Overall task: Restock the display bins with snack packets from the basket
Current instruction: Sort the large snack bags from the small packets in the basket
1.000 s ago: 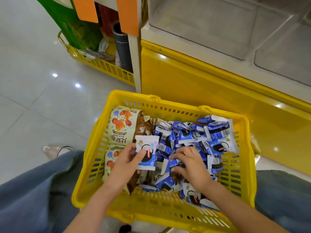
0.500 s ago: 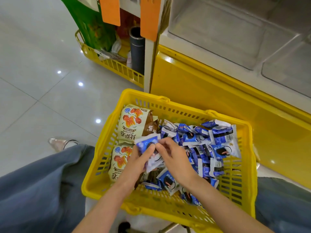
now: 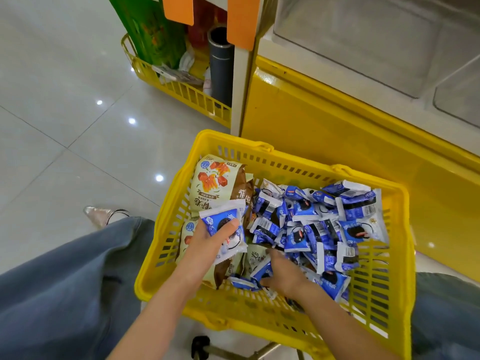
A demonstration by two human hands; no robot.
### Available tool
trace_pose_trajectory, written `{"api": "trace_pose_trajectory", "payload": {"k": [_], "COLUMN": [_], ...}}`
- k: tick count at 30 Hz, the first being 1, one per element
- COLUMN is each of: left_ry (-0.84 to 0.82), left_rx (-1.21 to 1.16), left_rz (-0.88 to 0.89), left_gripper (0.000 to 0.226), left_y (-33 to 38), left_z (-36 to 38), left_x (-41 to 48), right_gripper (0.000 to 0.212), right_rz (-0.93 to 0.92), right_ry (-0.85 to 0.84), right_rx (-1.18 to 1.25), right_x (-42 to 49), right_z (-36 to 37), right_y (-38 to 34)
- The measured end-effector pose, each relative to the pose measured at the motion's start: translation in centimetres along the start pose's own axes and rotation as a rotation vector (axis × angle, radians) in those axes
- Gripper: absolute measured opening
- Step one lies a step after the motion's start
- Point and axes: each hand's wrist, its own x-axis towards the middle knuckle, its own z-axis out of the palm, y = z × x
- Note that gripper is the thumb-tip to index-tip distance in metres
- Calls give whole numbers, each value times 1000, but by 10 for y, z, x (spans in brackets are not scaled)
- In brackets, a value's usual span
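Setting: a shop, self-service snack section. Evidence: yellow slotted shopping basket (image 3: 259, 311) holding many identical blue-white packets (image 3: 324, 229) plus larger printed bags (image 3: 213, 180). Clear-walled display bins (image 3: 358, 40) set on a glossy yellow cabinet (image 3: 350, 141). Orange tags (image 3: 240, 22) hang from the shelf post. Polished tile floor (image 3: 65, 113) reflects ceiling lights. A second yellow basket (image 3: 187, 93) stands beside the post.

Yellow slotted basket (image 3: 293, 158) is carrying the stock: blue-and-white snack packets (image 3: 311, 229) are lying heaped across its middle and right, and larger beige packets (image 3: 213, 180) are lying against its left wall.
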Motion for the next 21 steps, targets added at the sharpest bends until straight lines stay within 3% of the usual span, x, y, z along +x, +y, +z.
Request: {"api": "trace_pose_trajectory", "payload": {"k": [4, 6, 13, 15, 18, 21], "left_ry": [20, 15, -11, -18, -3, 9], "left_rx": [24, 37, 48, 46, 29, -1], "left_rz": [-10, -11, -15, -3, 11, 12], "left_gripper": [34, 43, 48, 44, 44, 38], "left_y": [-2, -1, 4, 6, 8, 9], "left_z": [1, 1, 4, 3, -1, -4], "left_x": [0, -1, -4, -5, -5, -2], "right_gripper": [64, 68, 69, 73, 58, 47], "right_rz": [-43, -89, -108, -154, -227, -271], "right_ry": [-109, -120, -169, -124, -3, 281], "right_rx": [-192, -249, -22, 28, 218, 296], "right_x": [10, 12, 5, 1, -10, -13], "right_z": [-8, -12, -6, -12, -35, -74], "right_y": [-6, -6, 0, -1, 0, 3]}}
